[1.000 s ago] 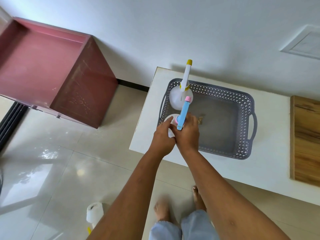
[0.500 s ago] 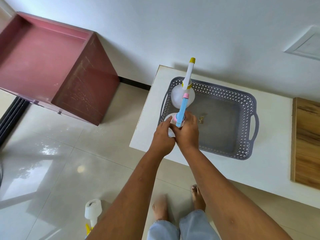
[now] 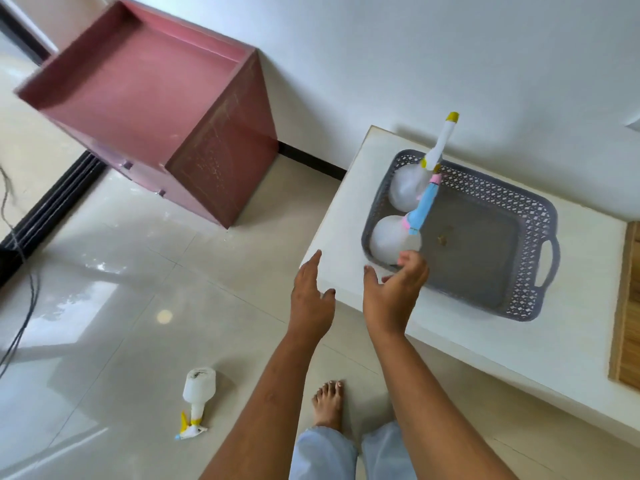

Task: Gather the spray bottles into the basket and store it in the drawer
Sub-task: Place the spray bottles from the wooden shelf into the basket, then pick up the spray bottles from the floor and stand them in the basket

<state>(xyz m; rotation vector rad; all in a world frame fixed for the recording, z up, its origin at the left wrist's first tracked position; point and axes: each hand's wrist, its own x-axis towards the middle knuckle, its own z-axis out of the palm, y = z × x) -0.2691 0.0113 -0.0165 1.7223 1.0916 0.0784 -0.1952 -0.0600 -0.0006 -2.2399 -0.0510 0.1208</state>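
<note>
Floor bottle point(image 3: 197, 393): a translucent white spray bottle with a yellow-and-white trigger head lies on its side on the glossy tiled floor point(image 3: 104, 306), near the person's bare foot point(image 3: 329, 403).
Left hand point(image 3: 311, 299): open, fingers spread, holding nothing, over the floor just beside the table's corner.
Right hand point(image 3: 394, 292): open and loose, fingertips at the basket's near rim, close to the blue-topped bottle; contact cannot be told.
Table point(image 3: 339, 244): white, low, bearing the basket.
Basket point(image 3: 519, 299): grey, lattice-walled, with handles.
Blue-topped bottle point(image 3: 391, 240): upright in the basket's near left corner.
Yellow-topped bottle point(image 3: 405, 192): upright just behind it.
Cabinet point(image 3: 145, 102): pink-red, drawers shut, well apart against the wall.
</note>
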